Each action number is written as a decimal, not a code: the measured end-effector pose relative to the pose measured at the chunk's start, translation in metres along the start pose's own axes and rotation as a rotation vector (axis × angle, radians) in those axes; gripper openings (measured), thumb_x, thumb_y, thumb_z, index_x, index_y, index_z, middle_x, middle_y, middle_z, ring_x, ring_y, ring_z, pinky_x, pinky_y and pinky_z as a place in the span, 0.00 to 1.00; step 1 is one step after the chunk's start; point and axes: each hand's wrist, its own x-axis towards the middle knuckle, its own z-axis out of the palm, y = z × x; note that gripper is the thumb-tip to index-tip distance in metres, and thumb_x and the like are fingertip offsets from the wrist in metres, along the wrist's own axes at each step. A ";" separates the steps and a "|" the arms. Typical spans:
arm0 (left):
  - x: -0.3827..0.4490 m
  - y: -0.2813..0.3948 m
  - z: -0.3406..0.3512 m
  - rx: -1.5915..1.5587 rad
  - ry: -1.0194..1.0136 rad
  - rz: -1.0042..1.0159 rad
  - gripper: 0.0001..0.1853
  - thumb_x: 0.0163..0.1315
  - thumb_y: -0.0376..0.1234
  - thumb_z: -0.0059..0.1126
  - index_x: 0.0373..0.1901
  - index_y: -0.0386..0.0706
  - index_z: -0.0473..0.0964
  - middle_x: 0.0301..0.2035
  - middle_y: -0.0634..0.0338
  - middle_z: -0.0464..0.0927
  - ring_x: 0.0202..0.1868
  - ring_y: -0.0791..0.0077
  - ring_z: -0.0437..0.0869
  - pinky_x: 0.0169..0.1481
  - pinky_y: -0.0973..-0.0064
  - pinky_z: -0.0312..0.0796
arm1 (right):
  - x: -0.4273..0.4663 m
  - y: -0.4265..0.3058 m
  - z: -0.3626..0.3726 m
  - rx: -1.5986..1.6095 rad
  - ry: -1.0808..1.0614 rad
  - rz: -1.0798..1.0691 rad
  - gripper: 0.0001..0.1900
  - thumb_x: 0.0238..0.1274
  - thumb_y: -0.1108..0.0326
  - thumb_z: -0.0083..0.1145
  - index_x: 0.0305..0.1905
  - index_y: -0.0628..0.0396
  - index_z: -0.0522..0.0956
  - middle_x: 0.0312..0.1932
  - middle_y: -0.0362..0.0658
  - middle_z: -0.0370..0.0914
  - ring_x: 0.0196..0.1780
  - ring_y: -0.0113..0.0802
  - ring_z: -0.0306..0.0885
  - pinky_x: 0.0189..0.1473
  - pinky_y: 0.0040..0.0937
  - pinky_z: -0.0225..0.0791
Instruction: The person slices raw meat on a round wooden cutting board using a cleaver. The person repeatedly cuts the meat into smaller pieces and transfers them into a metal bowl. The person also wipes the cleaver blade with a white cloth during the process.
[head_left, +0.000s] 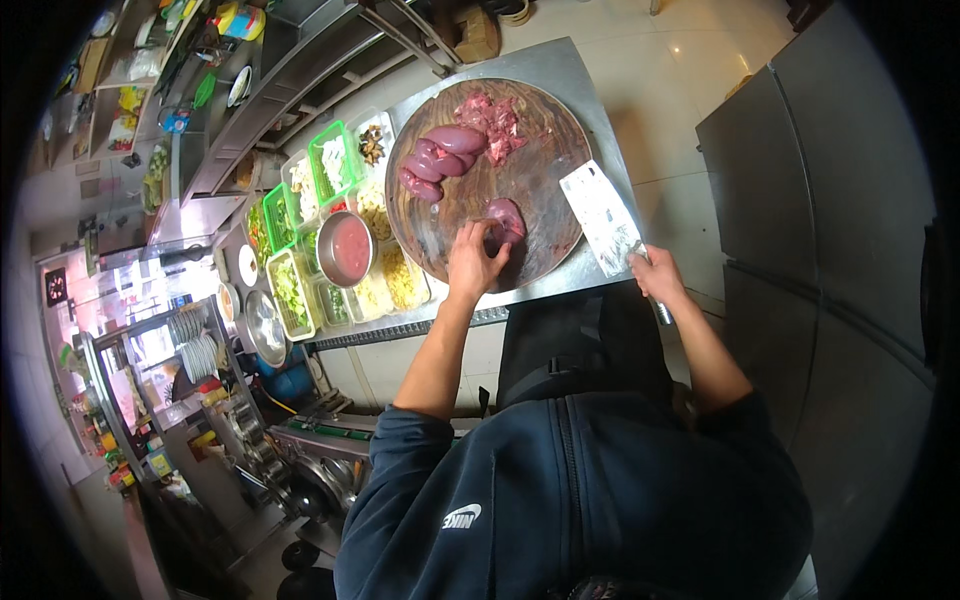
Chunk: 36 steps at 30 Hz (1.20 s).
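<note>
On a large round wooden chopping block (551, 150), my left hand (476, 259) has its fingertips on a single raw kidney (506, 216) near the block's near edge. My right hand (656, 274) grips the handle of a cleaver (600, 214), whose wide blade lies flat over the block's right edge and the steel table. Several whole kidneys (439, 161) are piled at the block's upper left. Beside them is a heap of trimmed raw meat scraps (491, 124). The kidney's underside is hidden by my left hand.
Left of the block, a steel bowl of pinkish liquid (350, 251) sits over plastic baskets and tubs of cut vegetables (291, 292). A steel basin (265, 326) stands farther left. The steel table's (589, 82) right edge faces a tall steel cabinet (757, 165).
</note>
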 end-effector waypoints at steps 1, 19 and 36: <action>-0.006 -0.003 0.002 -0.012 0.029 -0.033 0.21 0.65 0.35 0.78 0.58 0.41 0.85 0.51 0.49 0.88 0.53 0.49 0.92 0.62 0.55 0.82 | 0.001 0.000 0.003 0.029 0.002 0.014 0.14 0.85 0.60 0.64 0.40 0.58 0.79 0.24 0.36 0.74 0.19 0.24 0.70 0.20 0.32 0.66; 0.042 0.024 0.053 -0.231 -0.122 -0.524 0.26 0.57 0.39 0.80 0.52 0.35 0.81 0.46 0.39 0.90 0.52 0.36 0.92 0.60 0.51 0.84 | 0.009 0.008 -0.005 0.028 -0.032 0.052 0.10 0.87 0.62 0.62 0.48 0.57 0.80 0.25 0.36 0.73 0.19 0.23 0.67 0.19 0.31 0.66; -0.005 -0.010 0.047 -1.154 -0.091 -0.927 0.17 0.69 0.36 0.78 0.53 0.33 0.89 0.36 0.58 0.91 0.36 0.68 0.92 0.47 0.68 0.85 | 0.008 -0.002 -0.007 0.002 -0.038 0.091 0.10 0.88 0.60 0.61 0.48 0.54 0.79 0.26 0.35 0.74 0.21 0.23 0.68 0.21 0.29 0.66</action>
